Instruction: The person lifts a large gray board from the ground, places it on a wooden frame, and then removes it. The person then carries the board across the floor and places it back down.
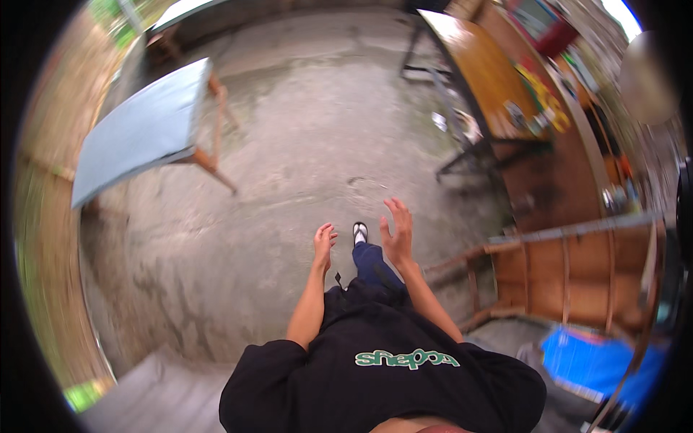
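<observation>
Loosely, both hands [324, 247] [398, 237] raised apart, fingers [398, 211] slightly curled, forearms [310, 303] extended forward

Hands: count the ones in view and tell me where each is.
2. The left hand is raised just left of the sandalled foot, and the right hand is raised just right of it. Both show clearly; I see no others.
</observation>
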A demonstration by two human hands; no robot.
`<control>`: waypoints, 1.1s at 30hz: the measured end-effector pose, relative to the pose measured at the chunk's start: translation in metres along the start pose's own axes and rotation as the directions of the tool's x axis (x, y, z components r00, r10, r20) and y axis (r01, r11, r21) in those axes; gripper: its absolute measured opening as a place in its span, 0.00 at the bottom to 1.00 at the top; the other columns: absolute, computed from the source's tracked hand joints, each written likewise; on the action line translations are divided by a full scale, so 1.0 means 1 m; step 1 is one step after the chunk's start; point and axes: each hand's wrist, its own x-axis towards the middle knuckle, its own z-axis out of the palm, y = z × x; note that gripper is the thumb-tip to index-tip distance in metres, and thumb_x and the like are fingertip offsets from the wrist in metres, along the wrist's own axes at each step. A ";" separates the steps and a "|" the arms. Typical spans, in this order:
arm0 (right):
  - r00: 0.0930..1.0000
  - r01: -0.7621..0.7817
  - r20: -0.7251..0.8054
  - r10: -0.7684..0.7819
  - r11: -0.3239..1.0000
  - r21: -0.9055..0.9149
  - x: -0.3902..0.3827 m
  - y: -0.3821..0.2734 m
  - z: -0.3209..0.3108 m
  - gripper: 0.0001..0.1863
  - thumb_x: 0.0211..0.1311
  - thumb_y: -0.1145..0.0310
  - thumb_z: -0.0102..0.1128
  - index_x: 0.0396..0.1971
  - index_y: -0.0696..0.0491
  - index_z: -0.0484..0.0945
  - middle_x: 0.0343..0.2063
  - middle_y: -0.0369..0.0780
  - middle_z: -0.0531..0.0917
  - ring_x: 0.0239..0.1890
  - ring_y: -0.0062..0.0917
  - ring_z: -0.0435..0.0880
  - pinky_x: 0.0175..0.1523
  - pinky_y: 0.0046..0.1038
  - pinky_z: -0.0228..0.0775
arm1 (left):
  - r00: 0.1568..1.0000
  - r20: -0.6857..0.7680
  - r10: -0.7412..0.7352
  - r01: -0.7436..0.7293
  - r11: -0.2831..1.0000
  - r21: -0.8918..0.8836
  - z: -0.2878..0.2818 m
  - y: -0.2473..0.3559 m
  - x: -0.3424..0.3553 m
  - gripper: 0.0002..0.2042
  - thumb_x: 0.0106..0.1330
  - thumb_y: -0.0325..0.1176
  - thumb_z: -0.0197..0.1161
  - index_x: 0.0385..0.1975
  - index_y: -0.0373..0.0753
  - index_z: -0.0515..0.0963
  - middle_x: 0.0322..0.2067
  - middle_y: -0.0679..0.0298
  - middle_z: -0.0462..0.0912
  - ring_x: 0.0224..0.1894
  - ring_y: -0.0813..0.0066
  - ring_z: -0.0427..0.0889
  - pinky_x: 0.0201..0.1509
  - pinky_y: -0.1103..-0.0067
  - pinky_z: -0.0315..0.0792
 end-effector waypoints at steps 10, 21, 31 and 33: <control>0.782 0.131 0.547 -0.298 0.938 0.322 0.212 0.022 0.206 0.12 0.62 0.69 0.59 0.45 0.53 0.79 0.48 0.46 0.79 0.54 0.41 0.75 0.60 0.36 0.65 | 0.792 -0.601 0.106 -0.114 0.993 0.025 -0.150 0.122 0.112 0.15 0.68 0.36 0.55 0.49 0.36 0.76 0.42 0.60 0.83 0.40 0.76 0.81 0.42 0.81 0.72; 0.508 0.254 0.686 -0.520 0.852 0.457 0.402 -0.057 0.395 0.10 0.55 0.68 0.67 0.35 0.55 0.80 0.40 0.44 0.82 0.44 0.35 0.80 0.52 0.33 0.70 | 0.680 -0.720 0.140 -0.258 0.965 -0.056 -0.200 0.261 0.173 0.14 0.70 0.34 0.53 0.50 0.34 0.74 0.41 0.60 0.82 0.38 0.76 0.79 0.46 0.80 0.72; 0.344 0.214 0.810 -0.475 0.879 0.425 0.515 -0.115 0.537 0.16 0.61 0.64 0.63 0.48 0.53 0.79 0.43 0.44 0.82 0.44 0.32 0.80 0.48 0.34 0.74 | 0.591 -0.790 -0.166 -0.298 0.865 -0.405 -0.280 0.323 0.336 0.14 0.67 0.34 0.55 0.49 0.35 0.75 0.40 0.62 0.82 0.39 0.75 0.79 0.46 0.80 0.73; 0.335 0.284 0.804 -0.491 0.866 0.411 0.549 -0.130 0.561 0.16 0.60 0.65 0.63 0.48 0.52 0.79 0.44 0.45 0.81 0.45 0.33 0.80 0.49 0.34 0.74 | 0.491 -0.871 -0.019 -0.371 0.900 -0.230 -0.292 0.320 0.377 0.14 0.67 0.34 0.55 0.49 0.35 0.75 0.40 0.62 0.82 0.40 0.72 0.80 0.46 0.79 0.73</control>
